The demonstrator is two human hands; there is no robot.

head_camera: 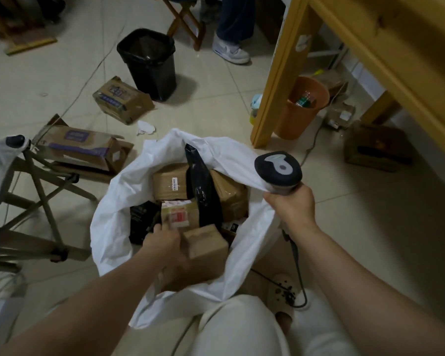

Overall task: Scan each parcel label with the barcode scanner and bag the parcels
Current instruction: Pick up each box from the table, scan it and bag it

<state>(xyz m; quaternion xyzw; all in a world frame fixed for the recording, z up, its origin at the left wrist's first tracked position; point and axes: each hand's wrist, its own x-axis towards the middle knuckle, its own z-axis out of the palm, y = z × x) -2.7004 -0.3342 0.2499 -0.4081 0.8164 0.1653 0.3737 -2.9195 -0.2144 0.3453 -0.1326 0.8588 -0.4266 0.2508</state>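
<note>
A large white bag (118, 201) stands open on the floor, holding several brown cardboard parcels (170, 185) and a long black pouch (203, 191). My left hand (163, 244) reaches inside it and grips a small brown box (206, 244) at the near side; motion blur softens the fingers. My right hand (292, 206) holds the grey and black barcode scanner (278, 170) by its handle and pinches the bag's right rim along with it. The scanner's cable (297, 268) hangs down to the floor.
A black bin (149, 65) and two loose cardboard boxes (121, 98) lie beyond the bag. A folding stool frame (39, 191) stands at the left. A wooden table leg (275, 80) and an orange bucket (296, 111) are at the right. A seated person's shoe (229, 51) shows farther back.
</note>
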